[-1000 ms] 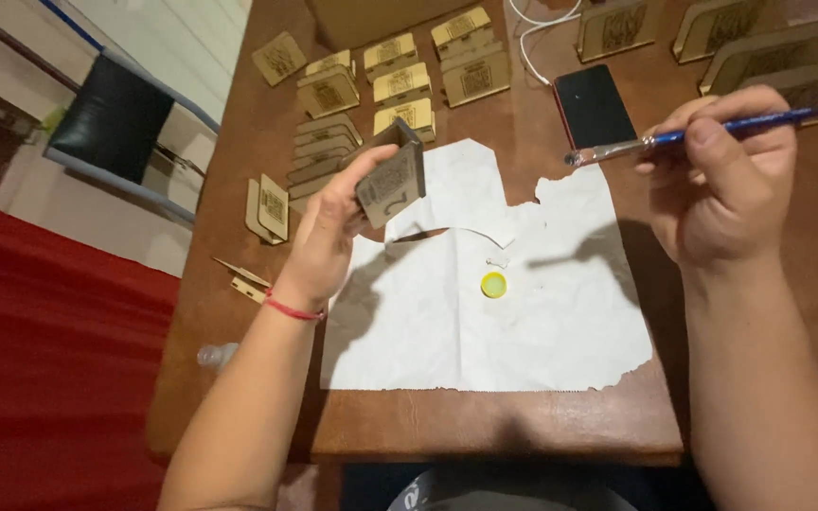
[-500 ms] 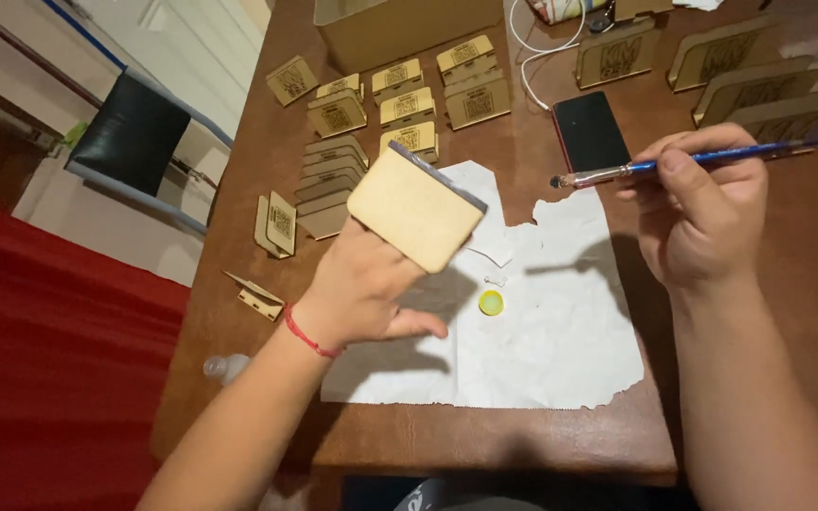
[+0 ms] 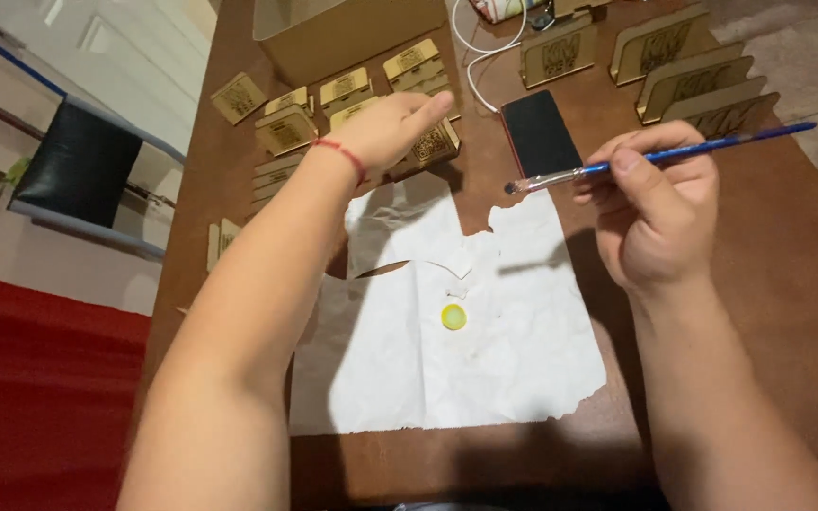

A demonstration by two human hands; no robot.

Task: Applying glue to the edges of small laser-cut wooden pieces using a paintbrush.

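My left hand [image 3: 385,128] reaches forward over the rows of small wooden engraved pieces [image 3: 286,128] and lies on one wooden piece [image 3: 435,144] at the row's near right end. Its fingers stretch out over the piece and the thumb is hidden. A thin red band circles that wrist. My right hand [image 3: 655,213] pinches a blue paintbrush [image 3: 702,147] held nearly level, bristles pointing left above a black phone [image 3: 540,132]. On the torn white paper [image 3: 504,369] between my arms sits a small yellow paint blob [image 3: 453,316].
A cardboard box [image 3: 352,33] stands at the back of the brown table [image 3: 769,284], with a white cable [image 3: 473,52] beside it. Larger wooden stands [image 3: 698,90] line the back right. A black chair seat [image 3: 78,161] and red floor [image 3: 40,407] lie to the left.
My left hand has carried the wooden piece from in front of me, forward and down to the rows on the table. The right hand and brush stayed nearly still.
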